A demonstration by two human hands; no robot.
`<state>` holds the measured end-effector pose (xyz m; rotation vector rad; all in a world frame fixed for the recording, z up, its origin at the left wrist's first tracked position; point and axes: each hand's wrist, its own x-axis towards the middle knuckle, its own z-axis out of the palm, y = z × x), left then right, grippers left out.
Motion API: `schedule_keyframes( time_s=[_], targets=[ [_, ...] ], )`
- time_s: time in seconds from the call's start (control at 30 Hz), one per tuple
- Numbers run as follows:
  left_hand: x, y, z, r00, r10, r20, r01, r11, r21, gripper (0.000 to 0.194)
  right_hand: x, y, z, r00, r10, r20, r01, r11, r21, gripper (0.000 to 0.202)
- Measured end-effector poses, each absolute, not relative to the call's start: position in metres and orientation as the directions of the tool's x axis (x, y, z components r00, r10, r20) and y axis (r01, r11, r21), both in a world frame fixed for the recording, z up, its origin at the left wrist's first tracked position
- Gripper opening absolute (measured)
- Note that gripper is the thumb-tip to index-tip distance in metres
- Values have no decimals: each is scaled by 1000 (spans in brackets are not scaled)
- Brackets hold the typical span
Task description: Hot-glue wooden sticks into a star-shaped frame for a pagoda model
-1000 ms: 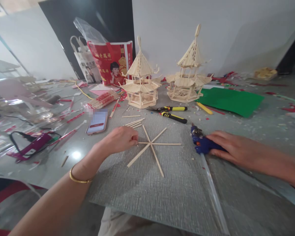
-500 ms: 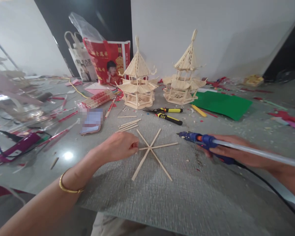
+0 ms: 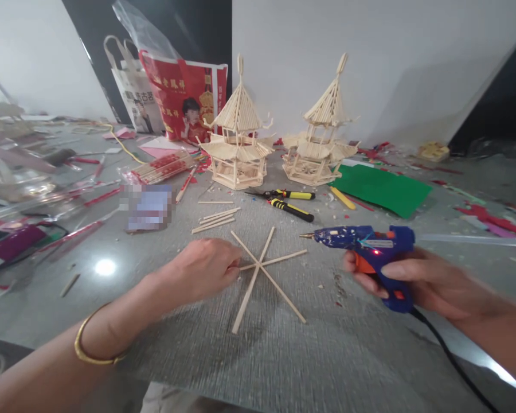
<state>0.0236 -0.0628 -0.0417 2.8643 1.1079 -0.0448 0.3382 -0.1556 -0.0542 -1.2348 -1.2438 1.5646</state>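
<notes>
On the grey table lies a six-armed star of thin wooden sticks (image 3: 250,292), crossing at one centre. My left hand (image 3: 208,265) is closed at the tip of the star's left arm, its fingers pinching the end of that stick. To the right of the star, my right hand (image 3: 430,281) is wrapped around the handle of a blue hot glue gun (image 3: 348,238) with an orange trigger. Its nozzle points left, over the table beyond the star's right arm. A clear glue stick sticks out of its back, and a red light glows on its side.
Behind the star are several loose sticks (image 3: 215,219), yellow-black pliers (image 3: 290,205) and two wooden pagoda models (image 3: 238,149). A phone (image 3: 150,207) and packaged sticks (image 3: 161,166) lie left. Green sheet (image 3: 380,186) lies right; a black cord (image 3: 451,355) trails from the gun.
My right hand has turned the glue gun from a tilted pose to show its side, nozzle still pointing left. The left hand keeps its place at the star's left arm. The view has shifted slightly.
</notes>
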Motion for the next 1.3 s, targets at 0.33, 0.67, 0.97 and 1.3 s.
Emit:
schedule_keyframes(
  time_s=[0.33, 0.67, 0.97, 1.3],
  targets=[
    [31, -66, -44, 706, 706, -60, 708, -698, 107, 20, 322, -157, -50, 13, 964, -264, 154, -263, -952, 30],
    [52, -77, -49, 607, 793, -51, 793, -600, 107, 28, 310, -142, -42, 42, 996, -79, 588, -89, -804, 32],
    [41, -58, -31, 714, 700, -1, 691, -705, 158, 14, 306, -104, -41, 40, 998, -58, 409, -69, -910, 27],
    [62, -50, -32, 935, 336, 109, 279, -891, 358, 11, 319, -99, -67, 140, 989, -41, 313, -84, -946, 16]
  ],
)
